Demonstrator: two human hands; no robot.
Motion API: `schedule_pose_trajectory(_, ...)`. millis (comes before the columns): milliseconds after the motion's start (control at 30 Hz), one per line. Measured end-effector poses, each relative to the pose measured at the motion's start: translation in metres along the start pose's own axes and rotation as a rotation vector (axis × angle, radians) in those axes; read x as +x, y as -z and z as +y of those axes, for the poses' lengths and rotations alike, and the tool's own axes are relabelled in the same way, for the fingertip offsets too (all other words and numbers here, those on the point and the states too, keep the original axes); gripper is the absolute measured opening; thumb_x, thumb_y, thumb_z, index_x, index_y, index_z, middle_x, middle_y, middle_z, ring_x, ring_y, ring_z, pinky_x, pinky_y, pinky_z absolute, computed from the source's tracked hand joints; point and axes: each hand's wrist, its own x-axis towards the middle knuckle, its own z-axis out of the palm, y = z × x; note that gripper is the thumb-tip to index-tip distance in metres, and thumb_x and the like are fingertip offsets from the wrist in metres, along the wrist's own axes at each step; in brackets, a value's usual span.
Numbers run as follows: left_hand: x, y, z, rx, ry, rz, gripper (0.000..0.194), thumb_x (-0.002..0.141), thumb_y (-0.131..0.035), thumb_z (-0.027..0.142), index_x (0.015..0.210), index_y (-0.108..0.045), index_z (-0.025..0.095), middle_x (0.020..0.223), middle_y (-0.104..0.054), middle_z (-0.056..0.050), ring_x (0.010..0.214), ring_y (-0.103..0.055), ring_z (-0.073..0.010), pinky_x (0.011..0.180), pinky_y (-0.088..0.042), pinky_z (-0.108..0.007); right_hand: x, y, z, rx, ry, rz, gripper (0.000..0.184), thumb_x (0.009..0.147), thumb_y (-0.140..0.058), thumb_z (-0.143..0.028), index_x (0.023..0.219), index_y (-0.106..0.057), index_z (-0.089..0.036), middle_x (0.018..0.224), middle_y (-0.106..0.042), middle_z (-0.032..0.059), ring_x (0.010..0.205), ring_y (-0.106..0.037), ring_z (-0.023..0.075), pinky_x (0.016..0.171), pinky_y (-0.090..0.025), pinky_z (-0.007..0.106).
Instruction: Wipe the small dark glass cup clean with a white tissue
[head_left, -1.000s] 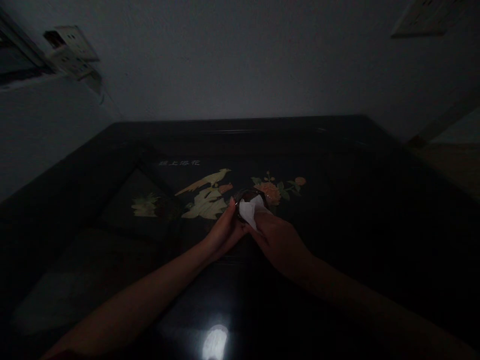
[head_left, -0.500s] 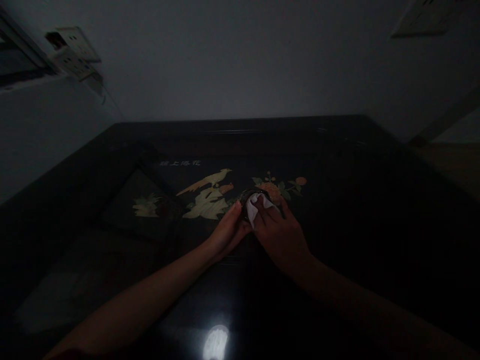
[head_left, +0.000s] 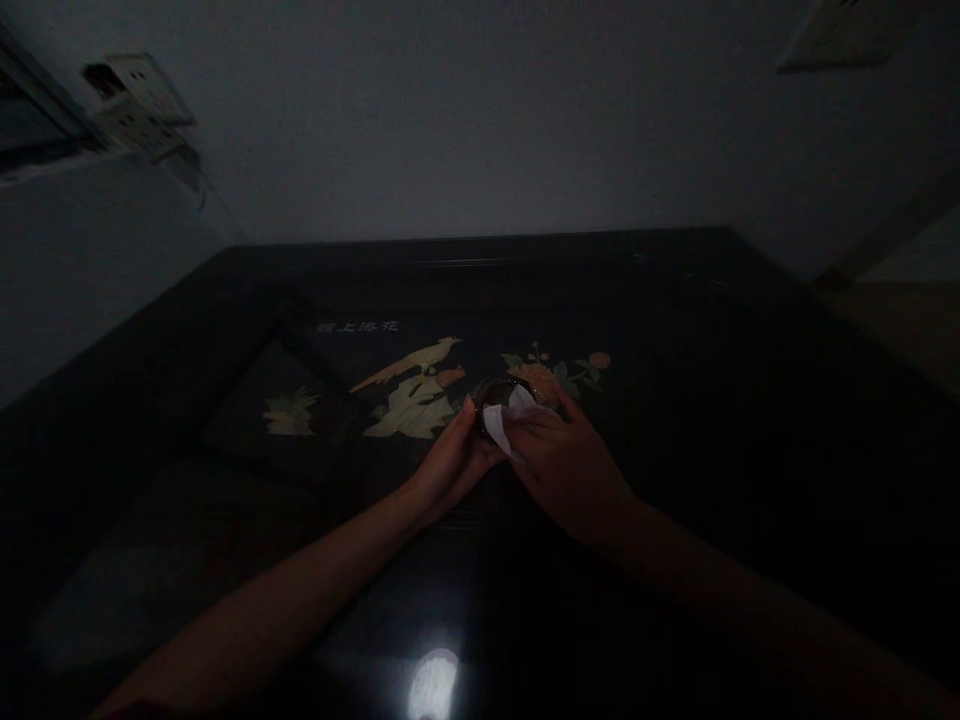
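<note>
A dark round vessel point(head_left: 491, 391) with shiny rim is between the two hands, above the middle of the black glossy table point(head_left: 675, 460); whether its bottom touches the table, I cannot tell; a white tissue point(head_left: 498, 424) lies over the near right part of its mouth, partly inside. The left hand point(head_left: 454, 455) is curved around the left side of the vessel, with the thumb at the rim and the other fingers lower, partly hidden; the right hand point(head_left: 566, 462) pinches the tissue with bent fingers and presses it at the vessel, while one finger is stretched along the right side. Beyond the hands, the table carries an inlaid picture: a yellowish bird point(head_left: 412, 362) stands over a pale rock point(head_left: 412, 410), an orange peony point(head_left: 541, 380) with green leaves is just behind the vessel, and a line of Chinese characters point(head_left: 358, 327) is at upper left; a bright reflection point(head_left: 433, 683) shines near the bottom edge; behind the table rises a grey wall point(head_left: 480, 120), with socket plates point(head_left: 142, 110) at the left.
</note>
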Motion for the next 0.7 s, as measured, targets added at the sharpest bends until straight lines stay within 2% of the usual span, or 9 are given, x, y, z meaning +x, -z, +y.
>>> schedule_pose_trajectory(133, -0.001, -0.004, 0.004, -0.012, 0.043, 0.005, 0.041, 0.09, -0.048, 0.046, 0.107, -0.065, 0.013, 0.109, -0.068, -0.013, 0.114, -0.057, -0.026, 0.1, -0.042, -0.04, 0.0, -0.003, 0.001, 0.131, 0.013, -0.018, 0.023, 0.09, -0.051, -0.016, 0.109, -0.063, -0.017, 0.103, -0.072, 0.008, 0.102, -0.065, 0.0219, 0.109, -0.028, 0.053)
schedule_pose_trajectory(267, 0.0, -0.005, 0.005, -0.032, 0.081, 0.007, 0.042, 0.09, -0.046, 0.048, 0.107, -0.065, 0.015, 0.108, -0.069, -0.011, 0.116, -0.056, -0.0244, 0.103, -0.04, -0.037, -0.002, -0.016, -0.002, 0.098, 0.037, 0.019, 0.029, 0.092, -0.05, -0.023, 0.117, -0.058, -0.012, 0.116, -0.068, 0.0141, 0.114, -0.059, 0.0235, 0.109, -0.029, 0.052)
schedule_pose_trajectory(367, 0.001, -0.004, 0.005, -0.035, 0.127, 0.018, 0.044, 0.09, -0.046, 0.049, 0.109, -0.064, 0.015, 0.109, -0.068, -0.011, 0.118, -0.054, -0.0246, 0.104, -0.039, -0.038, -0.003, -0.024, -0.001, 0.032, 0.047, 0.044, 0.035, 0.092, -0.051, -0.028, 0.122, -0.055, -0.01, 0.123, -0.064, 0.0172, 0.12, -0.054, 0.0265, 0.105, -0.034, 0.055)
schedule_pose_trajectory(533, 0.002, -0.003, 0.002, -0.021, 0.091, 0.015, 0.037, 0.089, -0.051, 0.044, 0.107, -0.065, 0.014, 0.115, -0.065, -0.011, 0.116, -0.055, -0.0227, 0.099, -0.042, -0.034, -0.003, -0.027, 0.005, -0.139, 0.054, 0.097, 0.032, 0.093, -0.049, -0.021, 0.123, -0.056, -0.016, 0.129, -0.06, 0.0144, 0.121, -0.053, 0.0295, 0.103, -0.029, 0.066)
schedule_pose_trajectory(700, 0.003, 0.0, 0.0, -0.009, 0.084, 0.034, 0.033, 0.087, -0.055, 0.042, 0.103, -0.066, 0.016, 0.114, -0.065, -0.01, 0.111, -0.057, -0.0216, 0.092, -0.045, -0.032, -0.003, -0.025, 0.001, -0.233, 0.004, 0.107, 0.034, 0.093, -0.043, -0.013, 0.126, -0.054, -0.011, 0.126, -0.062, 0.016, 0.111, -0.059, 0.0279, 0.105, -0.026, 0.067)
